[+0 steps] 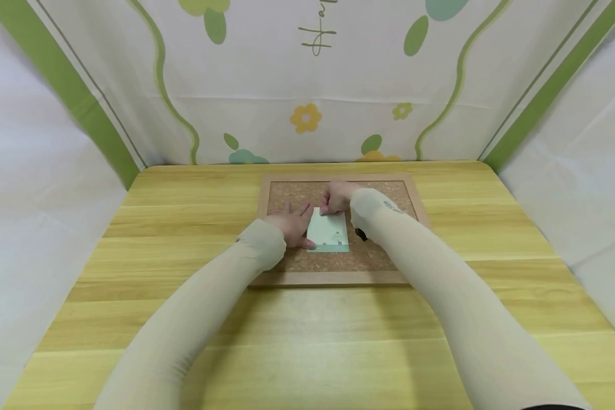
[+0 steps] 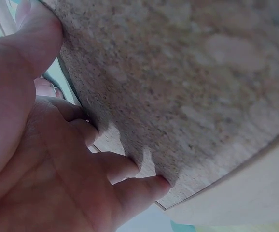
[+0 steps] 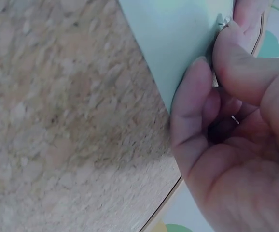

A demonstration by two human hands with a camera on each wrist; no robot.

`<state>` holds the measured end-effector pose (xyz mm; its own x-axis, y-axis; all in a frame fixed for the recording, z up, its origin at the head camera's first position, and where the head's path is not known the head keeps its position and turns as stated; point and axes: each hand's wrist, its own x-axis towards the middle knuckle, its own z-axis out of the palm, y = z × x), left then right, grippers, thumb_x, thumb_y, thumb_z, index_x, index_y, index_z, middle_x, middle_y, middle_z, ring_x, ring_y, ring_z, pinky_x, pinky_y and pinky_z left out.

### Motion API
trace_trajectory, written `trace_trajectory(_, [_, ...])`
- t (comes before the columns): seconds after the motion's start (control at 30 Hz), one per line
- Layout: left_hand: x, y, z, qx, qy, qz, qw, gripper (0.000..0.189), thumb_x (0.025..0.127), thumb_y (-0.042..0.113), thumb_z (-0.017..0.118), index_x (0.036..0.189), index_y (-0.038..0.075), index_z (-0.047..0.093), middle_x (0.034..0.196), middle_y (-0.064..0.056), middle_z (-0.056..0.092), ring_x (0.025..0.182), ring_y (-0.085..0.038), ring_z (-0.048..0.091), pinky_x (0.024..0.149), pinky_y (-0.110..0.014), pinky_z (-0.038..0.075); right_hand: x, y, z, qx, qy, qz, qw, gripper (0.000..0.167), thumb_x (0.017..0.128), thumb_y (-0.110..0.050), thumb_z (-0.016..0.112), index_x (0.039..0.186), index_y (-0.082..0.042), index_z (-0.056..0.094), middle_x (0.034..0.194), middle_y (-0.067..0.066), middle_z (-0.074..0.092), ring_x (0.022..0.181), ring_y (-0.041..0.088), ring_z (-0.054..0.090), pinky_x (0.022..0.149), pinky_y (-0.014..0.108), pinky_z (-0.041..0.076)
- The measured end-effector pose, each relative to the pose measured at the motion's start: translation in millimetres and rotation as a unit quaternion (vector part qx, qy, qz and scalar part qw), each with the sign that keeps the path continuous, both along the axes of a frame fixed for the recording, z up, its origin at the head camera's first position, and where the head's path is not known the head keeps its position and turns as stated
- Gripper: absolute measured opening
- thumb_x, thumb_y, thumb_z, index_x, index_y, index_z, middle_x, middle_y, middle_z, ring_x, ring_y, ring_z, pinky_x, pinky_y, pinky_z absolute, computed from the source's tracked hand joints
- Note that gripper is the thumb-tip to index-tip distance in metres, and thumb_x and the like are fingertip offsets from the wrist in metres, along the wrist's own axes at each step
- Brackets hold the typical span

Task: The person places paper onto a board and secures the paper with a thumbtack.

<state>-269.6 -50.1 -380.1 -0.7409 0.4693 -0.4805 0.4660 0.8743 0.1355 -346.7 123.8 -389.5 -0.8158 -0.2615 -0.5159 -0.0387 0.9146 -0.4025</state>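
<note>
A pale green sheet of paper (image 1: 328, 230) with a darker green strip along its near edge lies on a wood-framed cork board (image 1: 333, 263). My left hand (image 1: 293, 224) rests with fingers spread at the sheet's left side; its thumb touches the near left corner. In the left wrist view, the fingertips (image 2: 161, 184) press on the cork. My right hand (image 1: 338, 196) is at the sheet's far edge with curled fingers. At its thumb tip, the right wrist view shows a small clear push pin (image 3: 225, 22) against the paper, partly hidden by the fingers.
The board lies at the far middle of a wooden table (image 1: 307, 341). A white cloth (image 1: 266, 68) with green and orange prints stands behind it, with pale cloth at both sides. A small black thing (image 1: 361, 234) shows under the right wrist.
</note>
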Motion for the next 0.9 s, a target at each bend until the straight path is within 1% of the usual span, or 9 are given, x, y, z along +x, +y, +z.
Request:
trace_trajectory(0.2, [0.7, -1.5, -0.3, -0.003, 0.003, -0.002, 1.0, 0.101, 0.091, 0.059, 0.057, 0.16, 0.011, 0.001, 0.166, -0.006, -0.005, 0.146, -0.047, -0.004, 0.112, -0.063, 0.018, 2.7, -6, 0.1, 0.006, -0.001, -0.012, 0.9999, 0.013, 0.096, -0.017, 0.068, 0.086, -0.009, 0.066, 0.079, 0.002, 0.057, 0.074, 0.016, 0.053, 0.066, 0.028, 0.043])
trace_trajectory(0.33, [1.6, -1.9, -0.9, -0.002, 0.001, -0.004, 1.0, 0.1, 0.091, 0.058, 0.057, 0.16, 0.01, 0.002, 0.166, -0.006, -0.004, 0.146, -0.047, -0.003, 0.112, -0.063, 0.018, 2.3, -6, -4.3, -0.006, -0.005, -0.021, 0.9998, 0.011, 0.095, -0.016, 0.068, 0.089, -0.007, 0.067, 0.084, 0.004, 0.06, 0.076, 0.018, 0.054, 0.066, 0.027, 0.044])
trace_trajectory(0.43, [2.2, -1.7, -1.1, -0.004, 0.001, -0.007, 1.0, 0.1, 0.092, 0.057, 0.057, 0.16, 0.01, 0.002, 0.166, -0.007, -0.005, 0.146, -0.047, -0.003, 0.112, -0.064, 0.018, 2.3, -6, -6.5, -0.021, -0.006, -0.026, 0.9994, 0.01, 0.095, -0.015, 0.069, 0.092, -0.007, 0.064, 0.089, 0.006, 0.058, 0.079, 0.018, 0.054, 0.064, 0.026, 0.046])
trace_trajectory(0.57, [2.6, -1.6, -0.5, -0.006, 0.003, -0.01, 0.9999, 0.1, 0.092, 0.058, 0.056, 0.16, 0.01, 0.0, 0.165, -0.006, -0.005, 0.146, -0.048, -0.003, 0.111, -0.064, 0.021, 0.4, -8, -8.3, -0.028, -0.008, -0.039, 0.9988, 0.013, 0.094, -0.013, 0.07, 0.092, -0.007, 0.059, 0.087, 0.006, 0.054, 0.073, 0.017, 0.051, 0.059, 0.023, 0.047])
trace_trajectory(0.77, [1.5, -1.4, 0.2, -0.004, 0.001, -0.009, 0.9999, 0.101, 0.091, 0.059, 0.056, 0.16, 0.011, -0.001, 0.165, -0.006, -0.006, 0.146, -0.048, -0.005, 0.111, -0.064, 0.021, -2.0, -14, -3.6, -0.002, -0.007, -0.058, 0.9983, 0.013, 0.092, -0.012, 0.072, 0.085, -0.008, 0.061, 0.078, 0.004, 0.055, 0.06, 0.014, 0.05, 0.051, 0.023, 0.044])
trace_trajectory(0.9, [0.0, -1.1, -0.8, -0.005, 0.001, -0.009, 0.9999, 0.1, 0.092, 0.059, 0.055, 0.16, 0.011, -0.001, 0.165, -0.005, -0.007, 0.146, -0.047, -0.005, 0.111, -0.063, 0.023, -4.0, -17, -3.0, 0.014, 0.005, -0.062, 0.998, 0.013, 0.091, -0.013, 0.073, 0.085, -0.007, 0.064, 0.079, 0.004, 0.059, 0.058, 0.013, 0.054, 0.052, 0.023, 0.046])
